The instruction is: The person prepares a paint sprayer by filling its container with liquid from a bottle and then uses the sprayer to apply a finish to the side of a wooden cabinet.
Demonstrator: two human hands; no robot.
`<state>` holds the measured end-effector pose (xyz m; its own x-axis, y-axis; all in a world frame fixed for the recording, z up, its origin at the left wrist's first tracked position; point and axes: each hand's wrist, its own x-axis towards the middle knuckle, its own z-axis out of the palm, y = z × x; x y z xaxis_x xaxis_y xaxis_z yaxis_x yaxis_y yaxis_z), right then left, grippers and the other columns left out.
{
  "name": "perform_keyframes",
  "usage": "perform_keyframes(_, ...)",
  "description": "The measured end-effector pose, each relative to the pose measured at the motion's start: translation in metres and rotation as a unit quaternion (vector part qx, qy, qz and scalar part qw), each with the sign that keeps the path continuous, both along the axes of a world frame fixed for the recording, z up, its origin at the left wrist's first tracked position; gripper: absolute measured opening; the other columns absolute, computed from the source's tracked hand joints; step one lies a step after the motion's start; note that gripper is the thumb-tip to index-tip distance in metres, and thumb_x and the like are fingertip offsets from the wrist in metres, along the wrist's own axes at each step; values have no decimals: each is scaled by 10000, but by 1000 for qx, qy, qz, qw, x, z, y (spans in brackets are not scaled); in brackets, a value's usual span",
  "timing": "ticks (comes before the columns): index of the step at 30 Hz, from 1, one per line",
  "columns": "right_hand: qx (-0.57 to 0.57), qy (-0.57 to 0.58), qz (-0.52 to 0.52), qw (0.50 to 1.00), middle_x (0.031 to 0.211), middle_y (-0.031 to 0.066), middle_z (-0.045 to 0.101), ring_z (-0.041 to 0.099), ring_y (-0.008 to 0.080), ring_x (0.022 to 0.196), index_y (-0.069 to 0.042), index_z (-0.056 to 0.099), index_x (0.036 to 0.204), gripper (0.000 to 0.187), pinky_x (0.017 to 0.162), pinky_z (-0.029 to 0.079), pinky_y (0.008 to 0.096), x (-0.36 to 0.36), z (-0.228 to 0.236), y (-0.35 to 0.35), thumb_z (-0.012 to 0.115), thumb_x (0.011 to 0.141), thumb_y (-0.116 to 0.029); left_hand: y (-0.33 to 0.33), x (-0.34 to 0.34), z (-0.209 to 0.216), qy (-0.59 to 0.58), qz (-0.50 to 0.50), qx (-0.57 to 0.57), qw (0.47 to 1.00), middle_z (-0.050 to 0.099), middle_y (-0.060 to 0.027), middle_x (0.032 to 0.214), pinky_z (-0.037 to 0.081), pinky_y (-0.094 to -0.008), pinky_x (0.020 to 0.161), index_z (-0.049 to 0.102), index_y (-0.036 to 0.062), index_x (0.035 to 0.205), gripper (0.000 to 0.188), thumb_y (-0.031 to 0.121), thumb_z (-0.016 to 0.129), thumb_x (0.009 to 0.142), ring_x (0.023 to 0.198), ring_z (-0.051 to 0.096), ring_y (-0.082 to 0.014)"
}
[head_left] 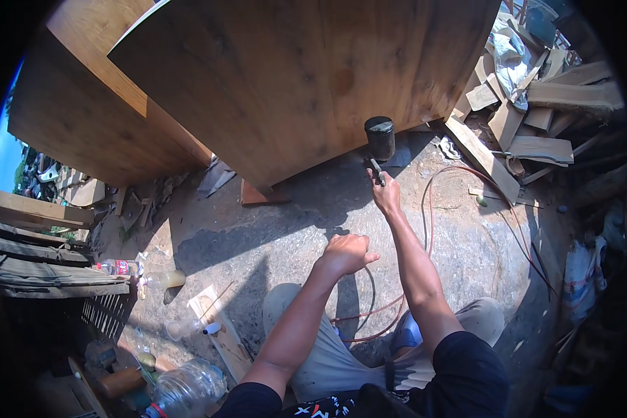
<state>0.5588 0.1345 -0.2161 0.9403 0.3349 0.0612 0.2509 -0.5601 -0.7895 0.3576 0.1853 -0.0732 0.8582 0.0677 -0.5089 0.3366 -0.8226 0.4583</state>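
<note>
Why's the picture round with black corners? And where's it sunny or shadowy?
In the head view, the fisheye lens gives the round shape and bent edges; in the head view, sun lights the left hand, right hand and much of the ground; in the head view, dark shadow lies on the ground below the front panel.
</note>
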Motion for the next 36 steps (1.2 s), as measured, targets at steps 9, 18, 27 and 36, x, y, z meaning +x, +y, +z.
perform_keyframes(9,95,-56,59,992,742,240,667,672,330,634,-18,710,1023,401,628,510,413,-9,169,-6,734,1007,-417,9,21,-3,82,-28,-10,996,743,-207,1228,520,-504,1027,744,24,1184,605,585,626,989,1183,697,-378)
perform_keyframes(18,210,-159,72,962,666,146,657,605,201,571,-26,750,1026,382,598,476,386,-5,324,4,745,1007,-408,16,28,-42,36,-72,4,997,721,-171,1309,521,-492,1039,749,61,1211,641,643,590,994,1241,669,-363)
perform_keyframes(27,267,-346,70,897,662,136,660,644,233,577,-69,775,1082,359,607,494,397,17,424,23,754,998,-418,16,29,-40,39,-59,-6,997,703,-172,1346,502,-474,1074,755,55,1217,641,636,604,988,1285,647,-346)
perform_keyframes(36,267,-262,86,923,693,160,676,660,250,593,-55,762,1006,370,620,507,394,7,363,34,752,997,-424,15,20,-25,51,-19,-10,998,717,-205,1302,506,-485,1059,752,20,1179,631,607,635,981,1240,669,-371)
